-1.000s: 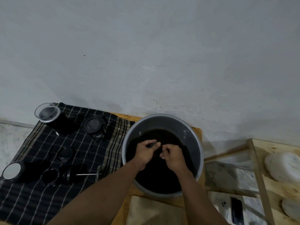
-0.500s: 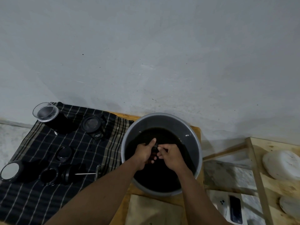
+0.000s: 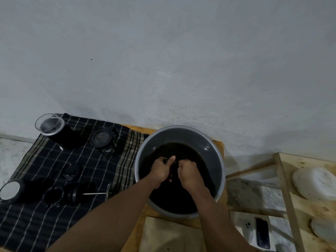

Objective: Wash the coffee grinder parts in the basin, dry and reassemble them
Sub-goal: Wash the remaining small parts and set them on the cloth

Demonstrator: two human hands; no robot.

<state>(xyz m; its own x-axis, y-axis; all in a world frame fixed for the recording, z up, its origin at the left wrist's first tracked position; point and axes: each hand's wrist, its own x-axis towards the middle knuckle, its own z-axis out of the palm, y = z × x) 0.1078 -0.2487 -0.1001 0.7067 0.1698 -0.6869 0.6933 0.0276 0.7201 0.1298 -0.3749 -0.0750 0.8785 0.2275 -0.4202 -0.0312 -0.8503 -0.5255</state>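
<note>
Both hands are working low in the basin [image 3: 181, 135]: the left hand [image 3: 161, 170] and right hand [image 3: 188, 174] are curling round a small dark grinder part [image 3: 175, 166], gripping it between them at the brown water's surface. Washing is under way, I'd judge. The other parts [image 3: 104, 138] are lying apart on the striped cloth [image 3: 36, 224]; drying and reassembly are yet to come.
</note>
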